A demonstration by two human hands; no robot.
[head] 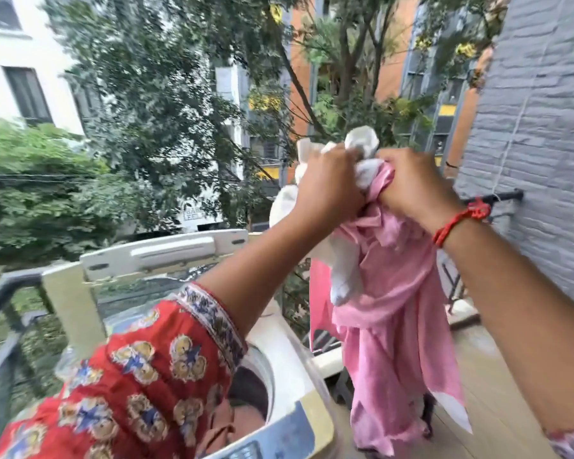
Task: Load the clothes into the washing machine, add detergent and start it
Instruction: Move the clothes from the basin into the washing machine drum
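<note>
Both hands hold up a bunch of clothes at chest height, to the right of the washing machine. My left hand (328,187) and my right hand (411,190) are shut side by side on the top of a pink garment (398,326) bundled with a white cloth (362,144). The pink garment hangs down past the machine's right side. The top-loading washing machine (299,369) stands at the lower left with its lid (166,253) raised. Some brownish clothes (242,422) lie inside the drum, partly hidden by my red patterned sleeve.
A dark balcony railing (4,293) runs along the left behind the machine. A grey brick wall (537,144) rises on the right with a black bracket (507,197). Wooden floor (497,392) lies at the lower right. Trees and buildings fill the background.
</note>
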